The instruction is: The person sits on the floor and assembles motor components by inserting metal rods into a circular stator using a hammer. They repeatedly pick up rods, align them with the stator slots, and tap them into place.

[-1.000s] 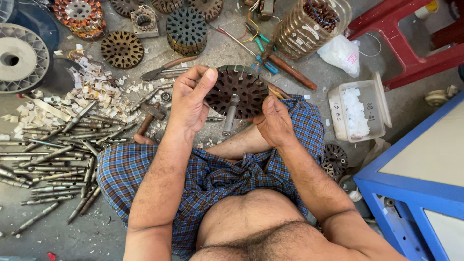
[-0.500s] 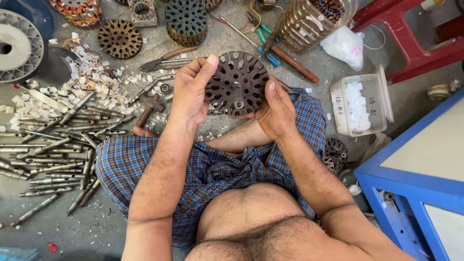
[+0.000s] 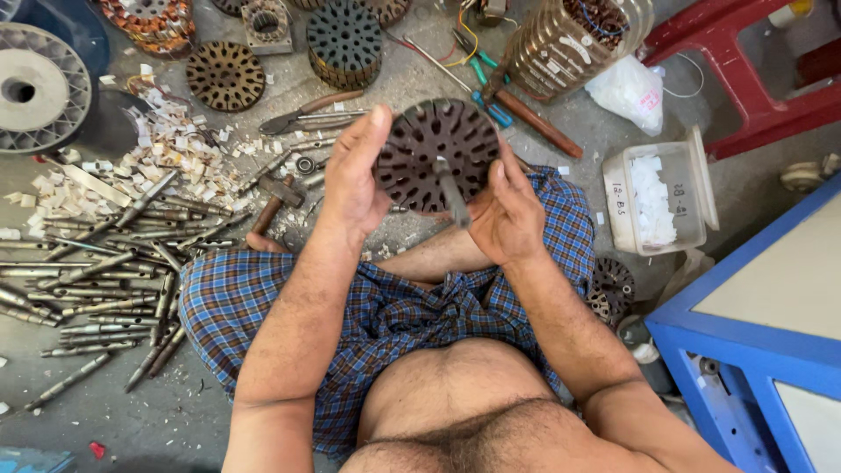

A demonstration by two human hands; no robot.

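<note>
I hold a dark brown slotted metal rotor core [image 3: 429, 149] with a steel shaft [image 3: 453, 197] sticking toward me from its centre. My left hand [image 3: 353, 175] grips its left rim, fingers curled around the edge. My right hand [image 3: 508, 210] grips the right and lower rim, thumb up along the disc. The core is raised above my crossed legs, face turned toward the camera.
Several steel shafts [image 3: 96, 280] and white paper scraps [image 3: 166, 149] lie on the floor at left. More slotted cores [image 3: 343, 39], a hammer [image 3: 273, 200], pliers [image 3: 482, 83], a clear box [image 3: 657, 197], a red stool [image 3: 745, 70] and a blue cabinet [image 3: 753, 333] surround me.
Both hands have lifted and tilted the rotor core so that its shaft now points toward the camera. The grip stays the same.
</note>
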